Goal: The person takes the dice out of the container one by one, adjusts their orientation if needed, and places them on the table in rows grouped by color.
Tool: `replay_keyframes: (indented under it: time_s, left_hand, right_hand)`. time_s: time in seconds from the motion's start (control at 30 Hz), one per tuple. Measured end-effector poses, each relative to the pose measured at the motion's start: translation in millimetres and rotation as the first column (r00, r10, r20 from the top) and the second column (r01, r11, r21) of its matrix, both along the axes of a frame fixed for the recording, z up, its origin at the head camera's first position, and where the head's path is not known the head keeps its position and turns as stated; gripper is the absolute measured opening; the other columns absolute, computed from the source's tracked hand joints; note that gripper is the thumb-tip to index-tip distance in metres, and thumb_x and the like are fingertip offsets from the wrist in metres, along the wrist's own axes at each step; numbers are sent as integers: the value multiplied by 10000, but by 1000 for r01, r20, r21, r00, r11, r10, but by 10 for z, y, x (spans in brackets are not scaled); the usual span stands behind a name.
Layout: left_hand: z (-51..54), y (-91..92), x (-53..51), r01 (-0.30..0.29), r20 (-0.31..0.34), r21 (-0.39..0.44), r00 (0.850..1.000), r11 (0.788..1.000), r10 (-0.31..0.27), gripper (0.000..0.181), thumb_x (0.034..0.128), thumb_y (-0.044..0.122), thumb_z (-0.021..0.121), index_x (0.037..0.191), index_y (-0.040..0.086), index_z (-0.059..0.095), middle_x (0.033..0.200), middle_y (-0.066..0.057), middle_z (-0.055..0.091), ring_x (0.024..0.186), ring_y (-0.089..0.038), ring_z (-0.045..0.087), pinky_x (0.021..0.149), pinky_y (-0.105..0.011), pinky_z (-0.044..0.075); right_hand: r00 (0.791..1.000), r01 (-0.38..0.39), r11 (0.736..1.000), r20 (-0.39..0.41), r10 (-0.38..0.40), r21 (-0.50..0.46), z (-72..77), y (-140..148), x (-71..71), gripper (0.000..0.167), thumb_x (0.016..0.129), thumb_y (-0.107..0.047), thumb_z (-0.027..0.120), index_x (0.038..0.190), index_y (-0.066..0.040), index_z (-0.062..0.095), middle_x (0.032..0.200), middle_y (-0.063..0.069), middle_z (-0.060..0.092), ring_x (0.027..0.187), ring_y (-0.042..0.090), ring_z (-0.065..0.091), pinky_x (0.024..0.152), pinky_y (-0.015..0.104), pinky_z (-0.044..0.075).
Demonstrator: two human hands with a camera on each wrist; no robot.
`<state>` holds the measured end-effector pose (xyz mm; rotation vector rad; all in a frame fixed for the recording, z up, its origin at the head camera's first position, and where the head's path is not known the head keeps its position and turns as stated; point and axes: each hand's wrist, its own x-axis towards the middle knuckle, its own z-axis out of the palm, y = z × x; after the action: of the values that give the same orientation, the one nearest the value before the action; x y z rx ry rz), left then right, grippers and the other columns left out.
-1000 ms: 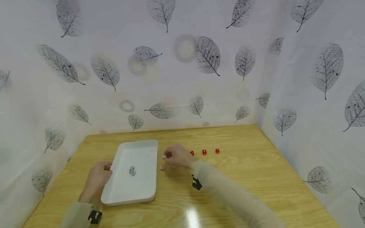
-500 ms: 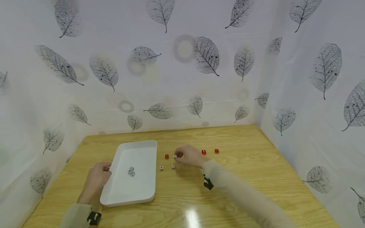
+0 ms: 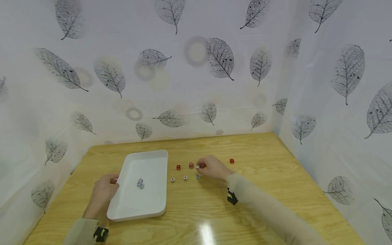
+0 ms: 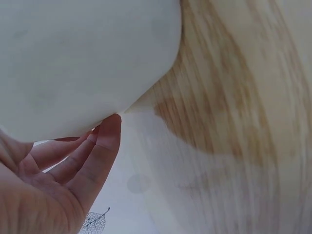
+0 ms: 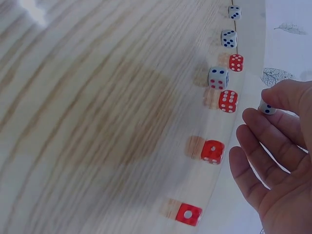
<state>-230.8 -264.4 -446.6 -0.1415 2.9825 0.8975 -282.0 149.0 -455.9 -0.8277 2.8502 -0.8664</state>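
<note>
My right hand (image 3: 212, 167) pinches a white die (image 5: 267, 107) between thumb and fingers, held just off the table. Nearby in the head view are red dice (image 3: 191, 165) in a back row, partly covered by that hand. A front row of white dice (image 3: 185, 178) lies closer to me; the rightmost white die (image 3: 197, 176) is just below the held one. On the left, my left hand (image 3: 103, 192) holds the side rim of a white tray (image 3: 159, 160), and in the left wrist view its fingertips (image 4: 111, 127) touch the tray's edge. A few white dice (image 3: 140, 183) lie together inside the tray.
The wooden table (image 3: 196, 214) carries everything. A white leaf-print sheet (image 3: 183, 85) stands along its back and both sides. At the right end of the back row lies another red die (image 3: 231, 161).
My right hand has moved right along the rows with the white die, uncovering red dice on the left and white dice in front. My left hand stays at the tray.
</note>
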Motion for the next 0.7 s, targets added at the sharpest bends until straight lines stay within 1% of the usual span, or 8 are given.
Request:
replay_keyframes:
  time_s: [0.1, 0.2, 0.37, 0.53, 0.7]
  left_hand:
    - [7, -2, -14, -9, 17, -2, 1000, 1000, 9, 422, 891, 21, 509, 1280, -137, 537, 1121, -320, 621, 955, -392, 624, 696, -411, 544]
    - [13, -5, -36, -18, 33, -13, 999, 1000, 18, 421, 895, 27, 510, 1284, -133, 536, 1138, -320, 616, 968, -394, 620, 711, -419, 547]
    - [15, -13, -53, -12, 23, -26, 1000, 1000, 13, 413, 900, 35, 513, 1273, -141, 541, 1141, -325, 612, 964, -395, 619, 719, -428, 546]
    - [5, -20, -50, -10, 18, -21, 1000, 1000, 11, 396, 900, 27, 513, 1258, -139, 552, 1118, -315, 617, 942, -377, 616, 710, -421, 541]
    - [2, -10, -45, -16, 27, -9, 1000, 1000, 17, 396, 903, 30, 506, 1259, -135, 555, 1116, -307, 619, 949, -374, 613, 719, -422, 537]
  right_hand:
    - [1000, 13, 1000, -6, -13, 12, -6, 61, 0, 215, 911, -161, 649, 1083, -56, 723, 990, 13, 726, 894, 107, 652, 797, 280, 544]
    - [1000, 19, 1000, -9, -19, 2, -2, 131, 12, 205, 899, -140, 657, 1064, -40, 726, 961, 18, 726, 865, 109, 649, 774, 291, 546]
    - [999, 51, 999, -15, -51, 9, 7, 235, 24, 155, 888, -130, 672, 1015, -68, 735, 929, 9, 718, 838, 97, 629, 753, 286, 533]
    - [997, 69, 997, 29, -70, 26, -15, 306, 19, 125, 881, -115, 692, 993, -85, 738, 916, -8, 702, 824, 83, 607, 750, 276, 527]
    - [997, 42, 997, 66, -46, 62, -68, 357, 24, 113, 885, -111, 691, 981, -96, 748, 921, -23, 701, 816, 77, 600, 744, 275, 524]
